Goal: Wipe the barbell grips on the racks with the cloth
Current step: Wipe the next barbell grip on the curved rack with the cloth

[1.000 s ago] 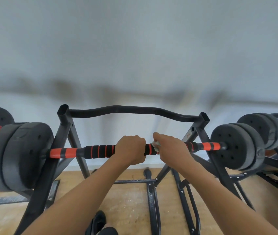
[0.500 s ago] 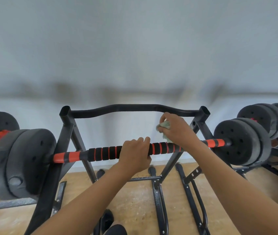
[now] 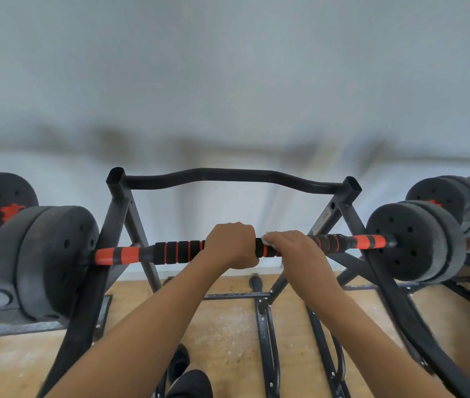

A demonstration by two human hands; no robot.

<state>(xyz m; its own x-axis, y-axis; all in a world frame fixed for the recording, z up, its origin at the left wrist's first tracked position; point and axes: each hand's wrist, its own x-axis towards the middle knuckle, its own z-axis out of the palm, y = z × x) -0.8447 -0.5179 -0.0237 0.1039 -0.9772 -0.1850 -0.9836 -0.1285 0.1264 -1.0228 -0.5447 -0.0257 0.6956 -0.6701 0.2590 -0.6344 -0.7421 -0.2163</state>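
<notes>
Down again comes my right hand [image 3: 294, 249], fingers curled, pressing the limp cloth [image 3: 266, 236] round the spongy barbell grip [image 3: 179, 251] at twelve o'clock; left hand [image 3: 232, 244], at its nine o'clock, clenches the same grip; heavy, best steadied midway.

Pale grey wall [image 3: 228, 67] is noted at 12 o'clock, blurred; dusty wooden floor [image 3: 223, 326] is noted at 6 o'clock.
</notes>
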